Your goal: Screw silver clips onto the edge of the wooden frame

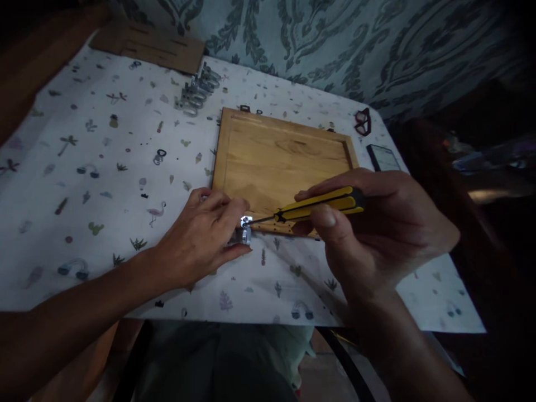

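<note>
A: Starting with the head view, its only one: what are the hands doing?
B: The left hand (pixel 205 231), just left of centre, has its thumb and fingers drawn in around a shiny metal fitting (pixel 246 222). The right hand (pixel 372 223), right of centre, is wrapped around the yellow-and-black handle of a screwdriver (pixel 322 205).
A: Where does the shaft point?
B: Leftward, slightly down, its tip at the fitting. I can't tell whether it sits in a screw.
A: And the fitting?
B: At the near edge of a wooden panel (pixel 285 162) with a raised border, lying flat mid-frame. Small dark holes run along that edge to the right.
A: What else is on the tabletop (pixel 259 290)?
B: Several metal clasps (pixel 199 89) in a row, upper left of the panel, and brown cardboard (pixel 146 44) near the upper left corner. In the upper right, dark-framed glasses (pixel 363 121), with a phone (pixel 383 157) below them, partly behind the right hand.
</note>
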The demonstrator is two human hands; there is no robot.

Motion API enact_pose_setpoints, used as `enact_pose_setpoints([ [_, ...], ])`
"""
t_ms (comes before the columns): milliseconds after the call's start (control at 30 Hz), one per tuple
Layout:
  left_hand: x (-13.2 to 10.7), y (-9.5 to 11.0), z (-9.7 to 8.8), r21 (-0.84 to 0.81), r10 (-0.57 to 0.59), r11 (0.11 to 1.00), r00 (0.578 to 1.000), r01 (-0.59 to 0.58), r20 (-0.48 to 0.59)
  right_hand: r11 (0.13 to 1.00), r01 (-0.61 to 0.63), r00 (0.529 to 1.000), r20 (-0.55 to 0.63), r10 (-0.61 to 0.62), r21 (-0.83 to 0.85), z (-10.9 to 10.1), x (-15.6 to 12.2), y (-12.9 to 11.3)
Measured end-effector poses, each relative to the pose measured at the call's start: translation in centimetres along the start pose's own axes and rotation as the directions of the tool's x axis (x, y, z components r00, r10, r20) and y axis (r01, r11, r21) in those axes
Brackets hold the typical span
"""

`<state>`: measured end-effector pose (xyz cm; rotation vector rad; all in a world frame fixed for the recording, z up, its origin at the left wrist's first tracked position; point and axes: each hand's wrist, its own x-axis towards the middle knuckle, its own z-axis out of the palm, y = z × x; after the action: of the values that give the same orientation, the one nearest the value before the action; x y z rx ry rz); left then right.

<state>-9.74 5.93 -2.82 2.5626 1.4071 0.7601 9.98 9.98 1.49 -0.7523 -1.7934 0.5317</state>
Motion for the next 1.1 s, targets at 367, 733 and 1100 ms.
enact_pose_setpoints([
  [367,0.1,0.1,-0.2,-0.063,-0.015,0.998,1.000,0.015,0.005,0.977,-0.183,0.959,0.241,0.152,0.113,0.2,1.8,-0.9],
  [733,0.0,-0.2,-0.1,0.007,-0.009,1.000,1.000,0.009,0.011,0.995,-0.068,0.968,0.248,0.049,0.069,-0.1,1.6,0.6],
  [1100,0.0,-0.3,0.0,0.020,-0.010,1.000,1.000,0.010,-0.012,0.987,-0.106,0.970,0.232,0.076,0.120,-0.1,1.3,0.2],
])
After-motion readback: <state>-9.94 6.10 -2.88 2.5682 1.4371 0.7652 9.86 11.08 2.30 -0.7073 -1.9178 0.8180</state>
